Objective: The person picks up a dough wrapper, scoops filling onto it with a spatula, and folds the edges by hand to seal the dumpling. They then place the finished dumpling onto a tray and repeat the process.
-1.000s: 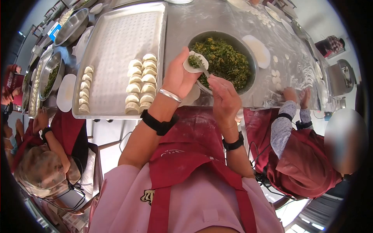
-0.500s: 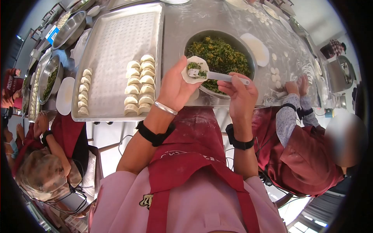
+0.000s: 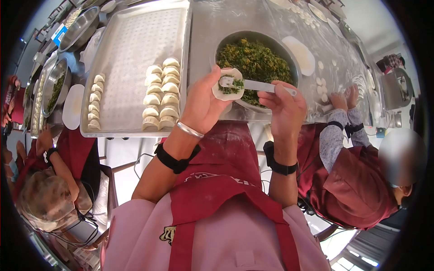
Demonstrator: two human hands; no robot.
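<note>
My left hand (image 3: 204, 101) cups a round dumpling wrapper (image 3: 233, 95) on its fingers, just in front of the filling bowl. Chopped green filling (image 3: 238, 84) lies in the middle of the wrapper. In my right hand (image 3: 285, 106) is a white spoon (image 3: 260, 86), held by its handle between thumb and fingers. The spoon's tip rests in the filling on the wrapper. Behind both hands stands a metal bowl (image 3: 296, 72) with green and yellow chopped filling (image 3: 253, 61). To the left, folded dumplings (image 3: 153, 98) sit in rows on a large metal tray (image 3: 126, 49).
On the right, a co-worker's hands (image 3: 344, 98) rest at the floury table (image 3: 253, 18) near small dough pieces (image 3: 322, 88). A white oval scraper (image 3: 299, 54) lies beside the bowl. At left are another person (image 3: 54, 189) and a second bowl of filling (image 3: 68, 86).
The spoon has shifted slightly to the right along with my right hand, and its tip now presses the filling on the wrapper. My view has moved a little.
</note>
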